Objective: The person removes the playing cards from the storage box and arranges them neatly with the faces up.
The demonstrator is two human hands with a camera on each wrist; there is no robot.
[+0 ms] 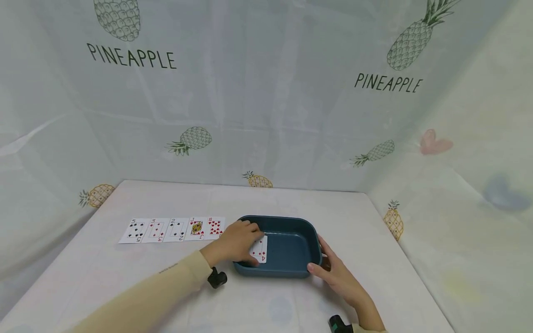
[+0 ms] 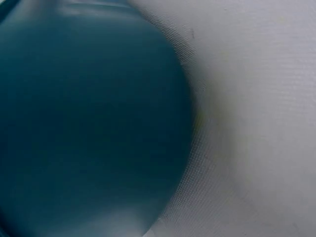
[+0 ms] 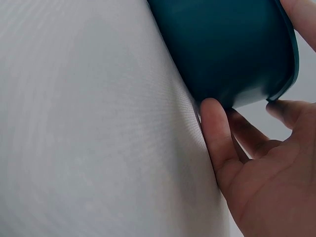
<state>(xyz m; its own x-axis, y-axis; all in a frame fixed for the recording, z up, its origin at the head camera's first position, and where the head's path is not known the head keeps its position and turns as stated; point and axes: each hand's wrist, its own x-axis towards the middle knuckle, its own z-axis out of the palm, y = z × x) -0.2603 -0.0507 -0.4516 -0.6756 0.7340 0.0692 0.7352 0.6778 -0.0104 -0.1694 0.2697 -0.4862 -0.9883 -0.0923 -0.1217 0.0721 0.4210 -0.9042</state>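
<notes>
A dark teal rectangular dish (image 1: 287, 252) stands on the white-covered table. My left hand (image 1: 236, 241) reaches over its left end and holds a playing card (image 1: 260, 250), a four of diamonds, fingers near its far edge and thumb near its near edge. Part of the card is hidden under the hand. At the dish's right end, my right hand (image 1: 339, 277) grips the outside, thumb at the near corner and fingers along the side. The right wrist view shows those fingers against the dish's wall (image 3: 232, 44). Only the dish's outer wall (image 2: 94, 118) and white cloth fill the left wrist view.
Left of the dish lies a row of several face-up playing cards (image 1: 176, 230), ending in a jack and a ten of hearts. Pineapple-printed sheeting (image 1: 266, 101) rises behind the tabletop (image 1: 258, 305) and on both sides.
</notes>
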